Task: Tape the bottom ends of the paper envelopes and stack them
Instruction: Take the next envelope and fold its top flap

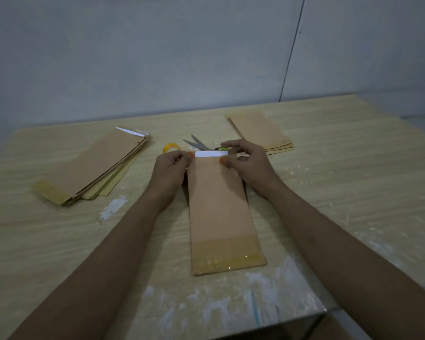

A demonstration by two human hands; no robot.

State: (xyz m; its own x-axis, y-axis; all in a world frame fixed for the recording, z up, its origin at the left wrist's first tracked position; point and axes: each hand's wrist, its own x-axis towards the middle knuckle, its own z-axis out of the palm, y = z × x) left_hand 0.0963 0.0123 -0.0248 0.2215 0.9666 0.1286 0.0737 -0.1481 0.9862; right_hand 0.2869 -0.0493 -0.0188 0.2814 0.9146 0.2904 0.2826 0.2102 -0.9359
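We see a brown envelope (221,212) lying flat on the table (353,182), its near end taped. The left hand (171,171) and right hand (249,163) pinch its far end. Left of the envelope lies one stack (93,168); beyond it, scissors (198,143) and tape roll (171,147).

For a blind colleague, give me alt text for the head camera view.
Both hands, left hand and right hand, pinch the far end of a brown envelope on a wooden table, its near end taped. Envelope stacks flank scissors.
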